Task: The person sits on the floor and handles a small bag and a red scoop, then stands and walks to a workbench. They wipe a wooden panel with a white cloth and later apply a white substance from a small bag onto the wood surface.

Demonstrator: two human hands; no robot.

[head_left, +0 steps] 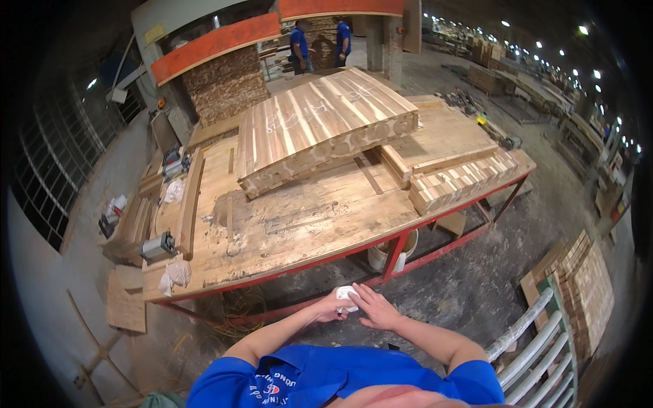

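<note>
Both my hands are in front of my body, just short of the table's near edge. A small crumpled white wad, like a cloth or paper, sits in my left hand, whose fingers are closed around it. My right hand reaches across from the other side with its fingers stretched out, the tips against the wad. Beyond them, a thick slab of glued striped wood with chalk marks lies raised on blocks on the wooden worktable.
A row of glued wood strips lies at the table's right. Clamping devices and a pale crumpled cloth are along its left edge. Below stands a white bucket. A metal rack is at my right. Two people stand far back.
</note>
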